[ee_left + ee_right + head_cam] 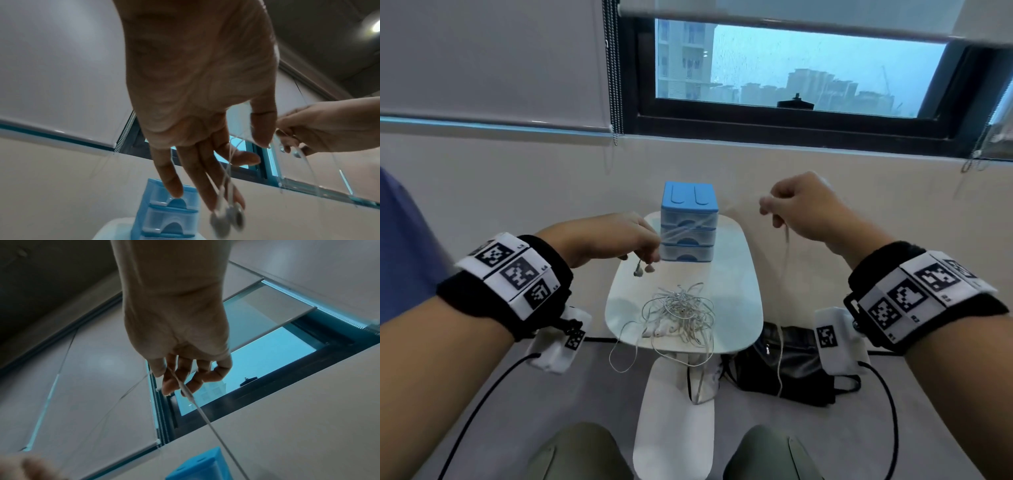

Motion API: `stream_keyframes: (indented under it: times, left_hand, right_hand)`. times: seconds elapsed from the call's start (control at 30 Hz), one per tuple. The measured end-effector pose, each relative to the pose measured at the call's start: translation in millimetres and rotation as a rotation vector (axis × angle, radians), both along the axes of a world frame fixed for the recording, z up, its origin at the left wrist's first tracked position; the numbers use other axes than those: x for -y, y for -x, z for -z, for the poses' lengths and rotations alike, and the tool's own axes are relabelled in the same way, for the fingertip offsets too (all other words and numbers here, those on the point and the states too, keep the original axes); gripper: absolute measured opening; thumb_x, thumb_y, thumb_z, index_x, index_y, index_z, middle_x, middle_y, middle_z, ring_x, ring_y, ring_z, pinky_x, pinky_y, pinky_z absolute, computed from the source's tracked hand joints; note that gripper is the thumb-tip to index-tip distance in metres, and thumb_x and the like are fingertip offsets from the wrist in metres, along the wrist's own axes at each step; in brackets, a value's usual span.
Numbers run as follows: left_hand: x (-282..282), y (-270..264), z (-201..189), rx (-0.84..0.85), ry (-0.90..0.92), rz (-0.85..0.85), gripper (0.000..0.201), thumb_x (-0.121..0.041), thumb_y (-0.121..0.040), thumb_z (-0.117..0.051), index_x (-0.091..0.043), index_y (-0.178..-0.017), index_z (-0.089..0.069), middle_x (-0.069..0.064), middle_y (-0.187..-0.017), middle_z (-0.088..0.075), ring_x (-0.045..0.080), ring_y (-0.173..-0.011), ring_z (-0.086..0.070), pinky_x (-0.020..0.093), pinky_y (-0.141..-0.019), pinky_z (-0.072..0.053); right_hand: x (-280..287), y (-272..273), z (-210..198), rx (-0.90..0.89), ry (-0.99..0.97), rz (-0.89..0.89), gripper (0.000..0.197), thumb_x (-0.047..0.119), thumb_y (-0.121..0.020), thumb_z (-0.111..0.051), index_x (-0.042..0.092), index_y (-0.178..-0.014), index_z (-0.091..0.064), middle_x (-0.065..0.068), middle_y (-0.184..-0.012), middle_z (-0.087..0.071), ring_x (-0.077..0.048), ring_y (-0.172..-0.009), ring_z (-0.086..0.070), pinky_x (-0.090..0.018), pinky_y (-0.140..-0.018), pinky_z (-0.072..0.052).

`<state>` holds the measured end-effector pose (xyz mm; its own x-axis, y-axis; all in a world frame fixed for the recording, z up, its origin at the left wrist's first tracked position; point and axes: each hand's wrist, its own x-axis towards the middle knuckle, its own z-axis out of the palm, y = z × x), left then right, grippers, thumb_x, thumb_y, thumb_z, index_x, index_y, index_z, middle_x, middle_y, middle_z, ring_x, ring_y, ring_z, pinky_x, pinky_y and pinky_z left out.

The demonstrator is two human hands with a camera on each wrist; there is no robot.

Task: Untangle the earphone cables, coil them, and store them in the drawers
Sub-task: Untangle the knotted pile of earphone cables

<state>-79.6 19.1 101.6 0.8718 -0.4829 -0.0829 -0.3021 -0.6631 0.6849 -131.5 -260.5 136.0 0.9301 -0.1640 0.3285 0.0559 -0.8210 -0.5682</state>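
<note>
My left hand (652,255) holds one white earphone cable (702,222) near its end, and two earbuds (639,271) dangle below the fingers. In the left wrist view the earbuds (226,219) hang blurred under my left hand (258,151). My right hand (768,210) is raised at the right and pinches the same cable, whose free end hangs down past the table edge. The thumb and forefinger of my right hand (164,378) pinch it. The cable runs taut between the hands, in front of the blue three-drawer unit (688,197); all drawers are closed. A tangle of white earphones (679,313) lies on the white table (736,274).
The drawer unit stands at the table's far end, close to the wall under a window. A black bag (784,366) lies on the floor right of the table's white base (674,411). Loops of the tangle hang over the near table edge. My knees are below.
</note>
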Motion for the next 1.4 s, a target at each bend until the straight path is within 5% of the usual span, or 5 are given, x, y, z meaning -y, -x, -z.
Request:
stream_keyframes:
  times: [0.13,0.57,0.83,1.03,1.4]
  left_hand:
    - [18.3,7.7,0.9,-0.097,0.155,0.148,0.031,-0.024,-0.095,-0.07,0.006,-0.104,-0.066,0.009,-0.105,-0.079,0.015,-0.103,-0.071,0.037,-0.102,-0.046]
    - [81.8,29.9,11.4,-0.178,0.441,0.158,0.032,-0.031,-0.101,-0.064,-0.006,-0.121,-0.069,-0.006,-0.058,-0.029,0.009,-0.048,-0.026,0.023,-0.049,-0.024]
    - [60.1,29.6,33.5,-0.094,0.222,0.205,0.034,-0.037,-0.099,-0.066,-0.012,-0.078,-0.078,-0.002,-0.058,-0.03,0.013,-0.05,-0.024,0.027,-0.048,-0.02]
    - [48.4,30.4,40.9,-0.137,0.228,0.186,0.044,-0.038,-0.104,-0.057,-0.008,-0.08,-0.077,-0.003,-0.057,-0.029,0.012,-0.052,-0.024,0.024,-0.049,-0.022]
    - [21.7,27.6,24.3,-0.042,0.34,0.109,0.041,-0.033,-0.105,-0.055,-0.016,-0.068,-0.063,-0.004,-0.075,-0.061,0.012,-0.074,-0.048,0.027,-0.067,-0.034]
  right_hand:
    - [-28.0,5.6,-11.1,0.113,-0.079,-0.105,0.038,0.037,-0.106,-0.05,0.013,-0.09,-0.074,-0.002,-0.064,-0.06,-0.014,-0.057,-0.054,-0.024,-0.055,-0.043]
    - [-71.8,3.7,-37.8,0.592,0.377,-0.256,0.03,-0.003,-0.085,-0.073,0.018,-0.105,-0.072,-0.001,-0.1,-0.055,-0.012,-0.084,-0.054,-0.027,-0.074,-0.05]
    - [-44.3,-1.2,-41.1,0.296,-0.084,0.047,0.043,0.063,-0.096,-0.054,0.022,-0.103,-0.066,0.001,-0.092,-0.068,-0.013,-0.077,-0.061,-0.032,-0.066,-0.051]
    - [-52.2,8.4,-32.6,0.011,-0.705,-0.098,0.048,0.055,-0.104,-0.046,0.011,-0.112,-0.063,-0.023,-0.094,-0.072,-0.031,-0.074,-0.077,-0.037,-0.064,-0.064]
    - [-24.2,-14.4,0.2,0.285,0.098,0.203,0.013,0.045,-0.097,-0.058,0.036,-0.106,-0.062,0.0,-0.153,-0.033,-0.028,-0.154,-0.011,-0.061,-0.116,-0.014]
